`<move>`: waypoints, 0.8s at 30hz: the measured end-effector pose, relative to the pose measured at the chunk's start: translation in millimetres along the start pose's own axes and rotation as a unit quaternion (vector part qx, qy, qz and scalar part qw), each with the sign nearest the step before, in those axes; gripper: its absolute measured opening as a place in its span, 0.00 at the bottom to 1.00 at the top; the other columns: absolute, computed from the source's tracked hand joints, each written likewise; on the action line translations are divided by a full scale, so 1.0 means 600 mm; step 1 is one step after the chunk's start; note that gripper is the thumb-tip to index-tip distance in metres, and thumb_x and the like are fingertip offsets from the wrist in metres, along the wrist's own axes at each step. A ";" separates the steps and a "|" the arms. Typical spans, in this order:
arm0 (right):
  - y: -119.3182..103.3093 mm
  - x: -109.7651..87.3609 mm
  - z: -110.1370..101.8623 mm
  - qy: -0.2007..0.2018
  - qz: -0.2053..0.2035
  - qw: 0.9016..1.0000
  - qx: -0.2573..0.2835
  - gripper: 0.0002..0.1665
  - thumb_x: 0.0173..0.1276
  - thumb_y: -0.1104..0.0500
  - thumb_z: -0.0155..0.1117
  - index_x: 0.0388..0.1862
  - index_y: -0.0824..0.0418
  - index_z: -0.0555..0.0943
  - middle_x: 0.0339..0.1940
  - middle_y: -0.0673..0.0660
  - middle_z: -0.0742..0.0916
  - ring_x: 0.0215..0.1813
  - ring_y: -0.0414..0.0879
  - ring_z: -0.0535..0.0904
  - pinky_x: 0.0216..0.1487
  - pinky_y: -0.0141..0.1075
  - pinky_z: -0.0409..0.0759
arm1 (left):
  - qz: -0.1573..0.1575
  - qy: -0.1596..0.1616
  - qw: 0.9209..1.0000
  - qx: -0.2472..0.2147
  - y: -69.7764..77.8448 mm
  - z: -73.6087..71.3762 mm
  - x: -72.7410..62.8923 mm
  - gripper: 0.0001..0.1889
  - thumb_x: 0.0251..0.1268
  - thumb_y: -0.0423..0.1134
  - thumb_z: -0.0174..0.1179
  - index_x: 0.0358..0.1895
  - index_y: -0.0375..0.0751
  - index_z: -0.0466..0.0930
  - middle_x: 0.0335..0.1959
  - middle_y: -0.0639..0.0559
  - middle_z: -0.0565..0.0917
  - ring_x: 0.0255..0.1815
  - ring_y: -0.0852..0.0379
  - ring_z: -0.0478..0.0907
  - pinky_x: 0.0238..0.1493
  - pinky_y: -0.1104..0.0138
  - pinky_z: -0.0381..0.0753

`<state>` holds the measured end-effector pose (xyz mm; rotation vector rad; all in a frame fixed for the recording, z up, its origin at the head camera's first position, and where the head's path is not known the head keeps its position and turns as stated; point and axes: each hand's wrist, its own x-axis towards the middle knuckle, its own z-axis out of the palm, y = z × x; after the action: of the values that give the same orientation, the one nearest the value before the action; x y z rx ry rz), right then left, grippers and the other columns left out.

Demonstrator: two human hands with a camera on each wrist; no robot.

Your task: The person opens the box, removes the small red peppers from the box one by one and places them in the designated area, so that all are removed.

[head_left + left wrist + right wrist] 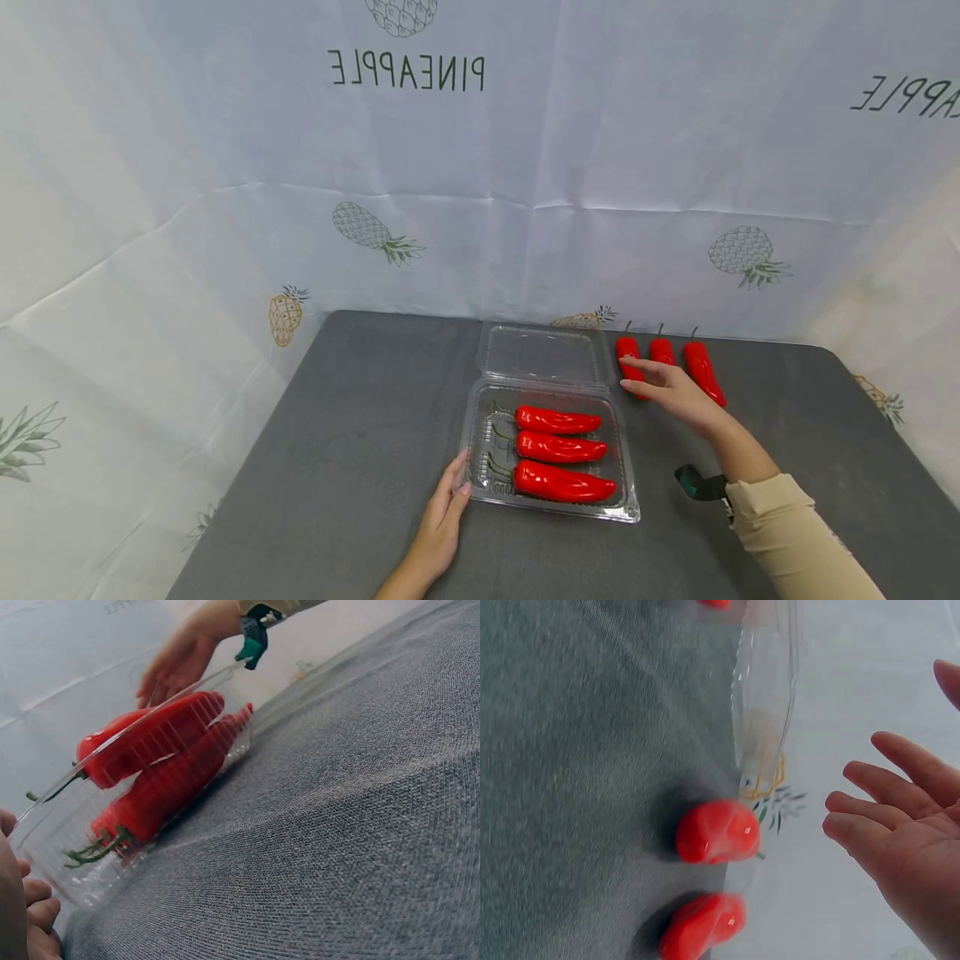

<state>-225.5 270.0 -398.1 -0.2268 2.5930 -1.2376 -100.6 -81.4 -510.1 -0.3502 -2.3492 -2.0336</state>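
Observation:
A clear plastic clamshell container lies on the table with its lid folded back. Inside, three red chili peppers lie side by side, green stems to the left. My left hand holds the container's front left corner, thumb on the rim and fingers along the outer wall. Three more red peppers lie in a row right of the lid. Over the leftmost pepper of that row hovers my right hand, fingers extended and apart, nothing in them; the right wrist view shows its palm.
The dark grey table has a back edge just beyond the lid and the loose peppers. Behind it hangs a pale curtain with pineapple prints. A dark green strap sits at my right wrist, by a beige sleeve.

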 end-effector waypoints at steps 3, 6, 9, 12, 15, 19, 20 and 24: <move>-0.010 -0.002 0.007 -0.010 -0.013 1.000 0.005 0.40 0.67 0.45 0.57 0.71 0.63 0.60 0.71 0.69 0.64 0.70 0.68 0.58 0.62 0.60 0.67 | -0.005 0.000 1.000 -0.003 0.002 -0.001 0.001 0.24 0.75 0.38 0.40 0.70 0.36 0.55 0.71 0.36 0.58 0.70 0.65 0.53 0.64 0.85 0.52; -0.019 -0.005 0.017 -0.021 -0.025 0.999 0.013 0.39 0.67 0.47 0.58 0.71 0.63 0.60 0.71 0.68 0.64 0.71 0.68 0.55 0.63 0.60 0.66 | -0.005 -0.003 1.000 -0.002 0.004 -0.002 0.001 0.24 0.75 0.38 0.40 0.70 0.35 0.55 0.71 0.36 0.58 0.70 0.63 0.53 0.64 0.85 0.52; -0.027 -0.008 0.029 -0.032 -0.040 0.999 0.014 0.38 0.67 0.49 0.58 0.70 0.64 0.61 0.71 0.68 0.65 0.70 0.68 0.57 0.62 0.58 0.68 | -0.006 -0.005 1.000 -0.004 0.005 -0.002 0.001 0.24 0.75 0.38 0.39 0.70 0.35 0.55 0.72 0.36 0.58 0.71 0.62 0.52 0.64 0.85 0.51; -0.039 -0.014 0.043 -0.051 -0.055 0.997 0.020 0.36 0.67 0.51 0.59 0.70 0.64 0.62 0.70 0.68 0.65 0.69 0.68 0.59 0.61 0.56 0.71 | -0.006 -0.005 1.000 -0.004 0.005 -0.002 0.000 0.24 0.75 0.38 0.40 0.70 0.34 0.55 0.72 0.36 0.58 0.71 0.63 0.52 0.64 0.85 0.51; -0.055 -0.021 0.057 -0.078 -0.075 0.993 0.039 0.36 0.67 0.52 0.58 0.70 0.64 0.62 0.71 0.67 0.65 0.71 0.68 0.56 0.63 0.58 0.67 | -0.008 -0.004 1.000 -0.004 0.005 -0.002 0.000 0.24 0.75 0.38 0.40 0.70 0.35 0.55 0.71 0.36 0.58 0.70 0.64 0.52 0.64 0.85 0.51; -0.079 -0.029 0.077 -0.109 -0.105 0.987 0.050 0.36 0.67 0.52 0.58 0.70 0.64 0.61 0.72 0.66 0.64 0.73 0.66 0.52 0.65 0.58 0.64 | -0.011 -0.004 1.000 -0.003 0.005 -0.002 0.000 0.24 0.75 0.39 0.40 0.70 0.36 0.55 0.72 0.36 0.58 0.71 0.61 0.52 0.64 0.86 0.51; -0.084 -0.031 0.082 -0.116 -0.112 0.986 0.051 0.36 0.67 0.53 0.58 0.70 0.64 0.62 0.72 0.66 0.64 0.73 0.66 0.52 0.65 0.59 0.64 | -0.011 -0.003 1.000 -0.003 0.004 -0.002 0.000 0.24 0.75 0.39 0.40 0.70 0.36 0.55 0.72 0.36 0.58 0.71 0.61 0.52 0.64 0.86 0.51; -0.099 -0.039 0.101 -0.142 -0.135 0.980 0.044 0.36 0.67 0.53 0.59 0.70 0.63 0.62 0.71 0.65 0.65 0.73 0.64 0.54 0.64 0.59 0.64 | -0.007 -0.003 1.000 0.001 0.003 -0.002 0.000 0.24 0.75 0.38 0.40 0.70 0.36 0.55 0.71 0.36 0.58 0.71 0.60 0.53 0.64 0.85 0.51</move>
<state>-183.2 193.6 -384.4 -0.7049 2.3094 -1.2949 -100.2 -82.1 -508.1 -0.3403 -2.3632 -2.0393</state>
